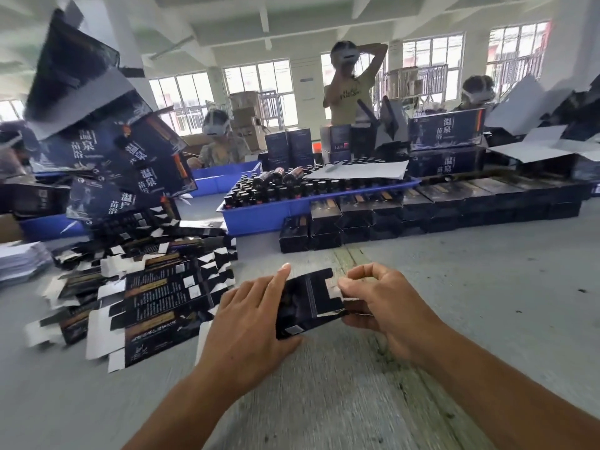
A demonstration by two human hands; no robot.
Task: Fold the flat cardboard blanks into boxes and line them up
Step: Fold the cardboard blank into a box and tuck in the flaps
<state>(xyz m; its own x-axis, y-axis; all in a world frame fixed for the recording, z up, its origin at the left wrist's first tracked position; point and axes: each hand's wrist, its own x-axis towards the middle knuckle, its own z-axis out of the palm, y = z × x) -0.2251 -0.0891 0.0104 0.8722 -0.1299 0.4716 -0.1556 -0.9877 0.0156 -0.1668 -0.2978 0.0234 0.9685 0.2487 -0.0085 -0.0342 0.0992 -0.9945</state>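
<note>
Over the middle of the grey table I hold a dark cardboard blank (306,305), partly opened into a box. My left hand (250,319) grips its left side, with the index finger stretched along the top edge. My right hand (380,300) pinches a white-backed flap at the right end. To the left lies a loose pile of flat dark blanks (152,287). Beyond my hands stands a long double-stacked row of folded dark boxes (422,212) running right.
A blue tray (259,216) of dark bottles sits behind the box row. Taller printed cartons (446,129) are stacked at the back and lean at the upper left. White sheets (19,259) lie at the left edge. Several people work across the table.
</note>
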